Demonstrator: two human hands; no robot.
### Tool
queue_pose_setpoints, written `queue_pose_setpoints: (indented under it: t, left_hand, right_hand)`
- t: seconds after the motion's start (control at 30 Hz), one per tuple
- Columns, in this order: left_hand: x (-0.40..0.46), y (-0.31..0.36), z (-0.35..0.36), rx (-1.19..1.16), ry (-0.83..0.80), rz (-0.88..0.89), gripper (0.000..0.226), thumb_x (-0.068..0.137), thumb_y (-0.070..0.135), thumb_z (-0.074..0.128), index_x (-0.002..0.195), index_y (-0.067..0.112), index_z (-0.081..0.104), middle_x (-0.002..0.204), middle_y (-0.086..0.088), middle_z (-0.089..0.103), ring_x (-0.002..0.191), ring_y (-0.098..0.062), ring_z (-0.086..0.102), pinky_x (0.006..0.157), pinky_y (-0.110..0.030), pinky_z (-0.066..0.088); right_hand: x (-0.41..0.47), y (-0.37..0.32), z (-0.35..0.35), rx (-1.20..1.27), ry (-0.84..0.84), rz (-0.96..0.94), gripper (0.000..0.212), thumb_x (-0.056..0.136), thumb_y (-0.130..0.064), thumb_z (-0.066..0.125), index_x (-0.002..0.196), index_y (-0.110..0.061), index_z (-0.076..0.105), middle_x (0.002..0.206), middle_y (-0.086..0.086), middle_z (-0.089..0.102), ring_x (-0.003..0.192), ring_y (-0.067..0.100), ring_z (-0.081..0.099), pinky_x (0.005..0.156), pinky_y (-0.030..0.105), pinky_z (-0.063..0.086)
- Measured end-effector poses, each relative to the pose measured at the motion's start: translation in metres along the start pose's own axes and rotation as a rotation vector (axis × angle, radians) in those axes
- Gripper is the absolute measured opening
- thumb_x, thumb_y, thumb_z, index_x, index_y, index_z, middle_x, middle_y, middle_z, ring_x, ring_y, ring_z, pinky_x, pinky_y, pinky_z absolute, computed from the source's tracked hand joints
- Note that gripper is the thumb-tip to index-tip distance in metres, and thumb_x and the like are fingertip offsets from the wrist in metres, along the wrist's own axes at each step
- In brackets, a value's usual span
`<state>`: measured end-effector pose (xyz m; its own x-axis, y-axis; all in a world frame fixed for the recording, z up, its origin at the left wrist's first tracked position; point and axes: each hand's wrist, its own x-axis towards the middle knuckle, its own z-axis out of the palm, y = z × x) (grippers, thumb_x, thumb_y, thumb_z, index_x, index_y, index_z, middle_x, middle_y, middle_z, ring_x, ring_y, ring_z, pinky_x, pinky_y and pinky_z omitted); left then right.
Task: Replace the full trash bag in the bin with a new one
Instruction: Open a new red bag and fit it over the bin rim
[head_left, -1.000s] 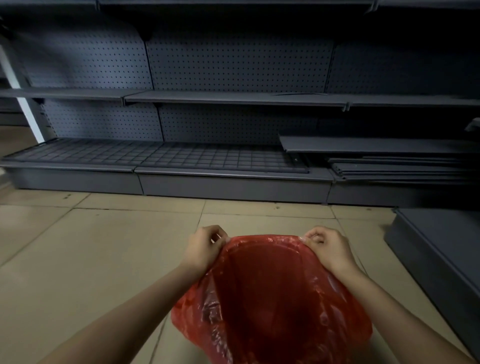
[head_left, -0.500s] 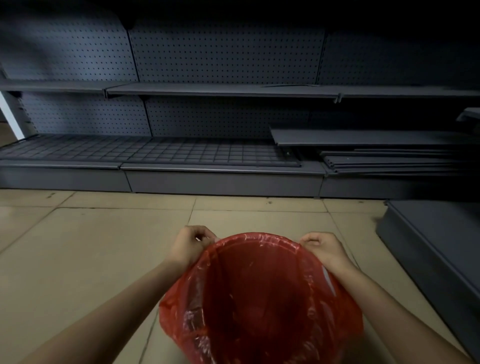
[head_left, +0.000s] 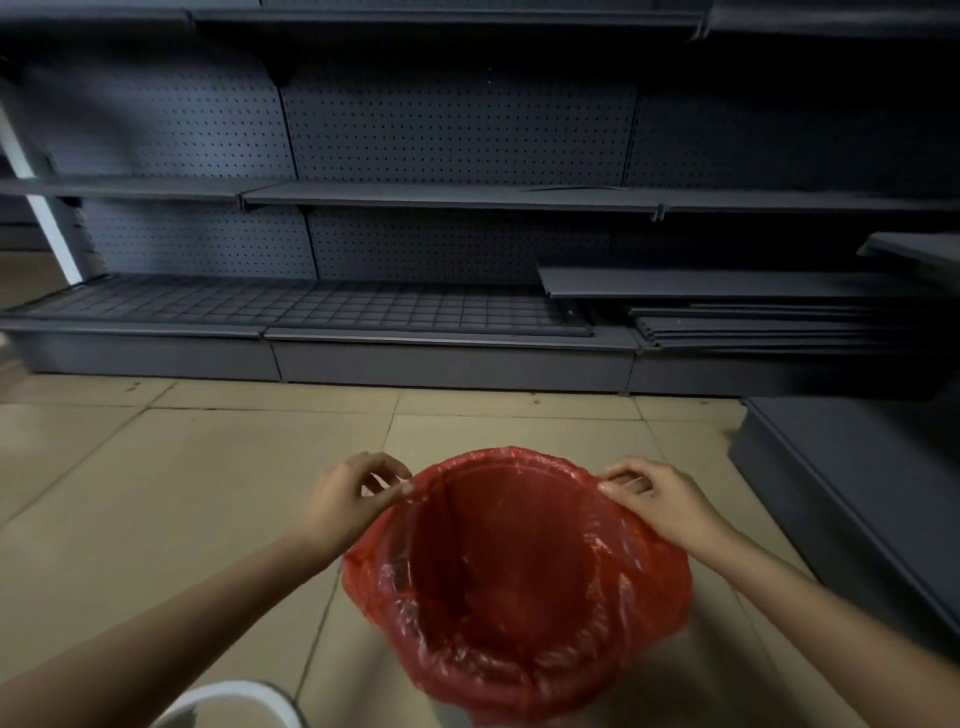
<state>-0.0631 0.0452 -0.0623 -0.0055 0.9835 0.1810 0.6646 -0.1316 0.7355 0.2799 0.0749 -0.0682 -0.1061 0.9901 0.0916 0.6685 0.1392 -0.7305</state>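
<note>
A red translucent trash bag (head_left: 509, 587) lines a round bin whose body is hidden under the plastic; the bag's mouth is spread wide and folded down over the rim. My left hand (head_left: 350, 499) pinches the bag's edge at the far left of the rim. My right hand (head_left: 660, 501) pinches the edge at the far right. The inside of the bag looks empty.
A white rounded object (head_left: 228, 706), partly cut off, sits at the bottom left on the tiled floor (head_left: 156, 493). Grey metal shelving (head_left: 441, 306) runs along the wall ahead. A low grey shelf base (head_left: 857, 499) stands close on the right.
The bag's mouth has been spread wider and pulled lower over the bin rim. My hands have moved apart along the rim, and the view has tilted down, showing the white object.
</note>
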Motion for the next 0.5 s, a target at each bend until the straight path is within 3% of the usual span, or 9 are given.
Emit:
queue_pose_setpoints:
  t: [0.1, 0.27, 0.4, 0.5]
  left_hand:
    - [-0.022, -0.008, -0.009, 0.032, -0.060, -0.032, 0.012, 0.080, 0.031, 0.069, 0.086, 0.039, 0.062, 0.092, 0.006, 0.065, 0.083, -0.009, 0.063, 0.075, -0.031, 0.053]
    - [-0.061, -0.025, -0.017, -0.005, -0.241, -0.094, 0.025, 0.088, 0.022, 0.061, 0.101, 0.041, 0.055, 0.103, -0.001, 0.067, 0.089, -0.011, 0.064, 0.070, -0.019, 0.049]
    - [-0.071, -0.031, -0.023, 0.069, -0.254, -0.127, 0.027, 0.087, 0.027, 0.062, 0.107, 0.042, 0.052, 0.107, 0.002, 0.065, 0.091, -0.012, 0.064, 0.073, -0.025, 0.051]
    - [-0.071, -0.029, -0.022, 0.049, -0.235, -0.148, 0.027, 0.087, 0.025, 0.062, 0.107, 0.039, 0.051, 0.105, -0.001, 0.064, 0.085, -0.016, 0.067, 0.064, -0.027, 0.053]
  right_hand:
    - [-0.022, 0.009, -0.010, -0.032, -0.023, 0.030, 0.014, 0.083, -0.029, 0.067, 0.097, -0.028, 0.066, 0.088, -0.009, 0.067, 0.078, 0.007, 0.061, 0.077, 0.027, 0.050]
    - [-0.053, 0.010, -0.016, 0.138, -0.094, 0.124, 0.015, 0.086, -0.025, 0.062, 0.101, -0.022, 0.061, 0.092, 0.001, 0.067, 0.076, 0.010, 0.064, 0.064, 0.026, 0.051]
    - [-0.070, 0.007, -0.014, 0.211, -0.132, 0.130, 0.023, 0.084, -0.023, 0.065, 0.107, -0.021, 0.059, 0.092, -0.001, 0.068, 0.065, 0.017, 0.067, 0.048, 0.029, 0.049]
    - [-0.074, 0.003, -0.011, 0.153, -0.078, 0.092, 0.028, 0.081, -0.024, 0.068, 0.108, -0.023, 0.059, 0.091, 0.001, 0.069, 0.075, 0.032, 0.069, 0.053, 0.040, 0.054]
